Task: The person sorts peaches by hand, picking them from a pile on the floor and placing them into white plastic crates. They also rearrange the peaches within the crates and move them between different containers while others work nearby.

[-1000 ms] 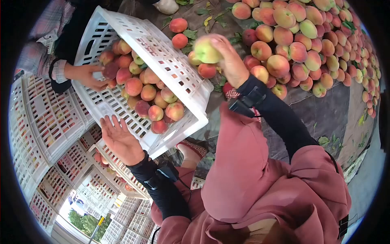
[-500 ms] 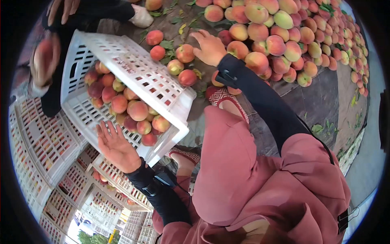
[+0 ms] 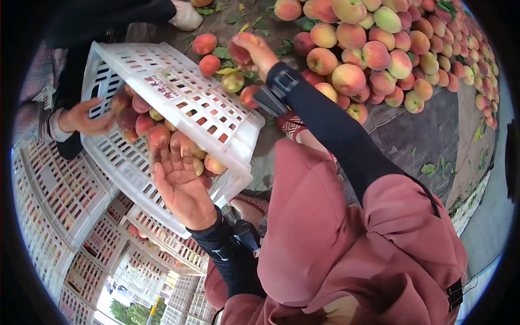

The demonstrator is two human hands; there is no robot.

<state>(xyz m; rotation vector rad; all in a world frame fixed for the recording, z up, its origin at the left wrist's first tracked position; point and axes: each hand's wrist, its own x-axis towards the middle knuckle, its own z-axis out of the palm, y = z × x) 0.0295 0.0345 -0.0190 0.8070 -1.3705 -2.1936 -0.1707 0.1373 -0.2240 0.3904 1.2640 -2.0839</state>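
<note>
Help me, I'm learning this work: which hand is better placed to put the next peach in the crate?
Probably the right hand: its fingers grip a peach beside the crate. The left hand is open at the crate's mouth, palm showing, with no peach in its palm.

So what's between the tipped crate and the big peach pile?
In the head view, a few loose peaches and some leaves lie between the crate and the pile, and the right hand is there too, holding a peach.
</note>
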